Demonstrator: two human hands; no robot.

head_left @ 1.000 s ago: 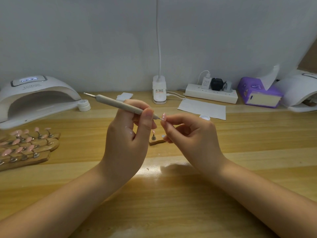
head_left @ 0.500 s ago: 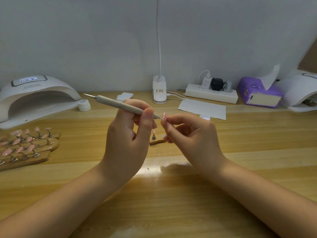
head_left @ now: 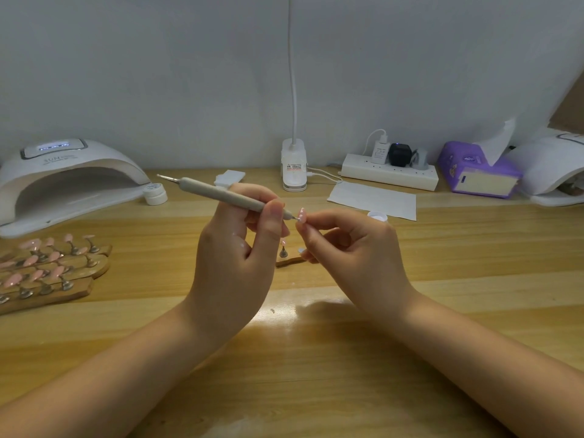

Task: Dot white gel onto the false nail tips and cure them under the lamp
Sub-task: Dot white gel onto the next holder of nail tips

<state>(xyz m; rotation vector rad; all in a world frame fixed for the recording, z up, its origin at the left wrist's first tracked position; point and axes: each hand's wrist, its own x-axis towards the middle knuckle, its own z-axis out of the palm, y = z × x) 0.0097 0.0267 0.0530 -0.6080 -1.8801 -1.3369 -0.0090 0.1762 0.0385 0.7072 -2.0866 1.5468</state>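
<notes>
My left hand (head_left: 234,257) grips a grey dotting pen (head_left: 218,194), its fine tip touching a small pink false nail tip (head_left: 301,214). My right hand (head_left: 354,254) pinches that nail tip between thumb and forefinger above the table. Below my hands lies a wooden holder strip (head_left: 289,260) with one metal stand on it. Wooden strips with several pink nail tips (head_left: 47,267) lie at the left. The white curing lamp (head_left: 63,175) stands at the far left, its display lit. An open white gel jar (head_left: 377,215) shows behind my right hand.
A small white pot (head_left: 155,193) sits by the lamp's mouth. A desk lamp base (head_left: 294,165), a power strip (head_left: 390,172), a paper sheet (head_left: 373,200), a purple tissue pack (head_left: 477,172) and a second white lamp (head_left: 556,169) line the back of the wooden table.
</notes>
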